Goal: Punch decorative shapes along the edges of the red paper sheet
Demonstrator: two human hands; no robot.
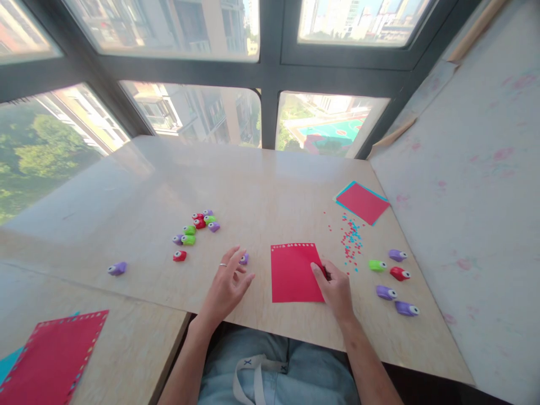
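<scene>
A red sheet of paper (293, 275) lies in front of me, a row of small punched shapes along its top edge. My right hand (335, 287) grips its right side, thumb on top and the other fingers curled at the edge. Something dark shows between thumb and fingers, too hidden to name. To the left of the sheet, my left hand (228, 284) hovers with fingers apart and holds nothing. Just behind its fingertips sits a small purple craft punch (244, 259), partly covered; I cannot tell whether they touch.
Several red, green and purple punches (199, 223) cluster at left; a lone purple punch (117, 269) sits farther left. More punches (386, 292) stand at right, near red and blue confetti (352, 239) and stacked paper (363, 202). A punched red sheet (59, 360) lies lower left. Windows border the table (261, 185).
</scene>
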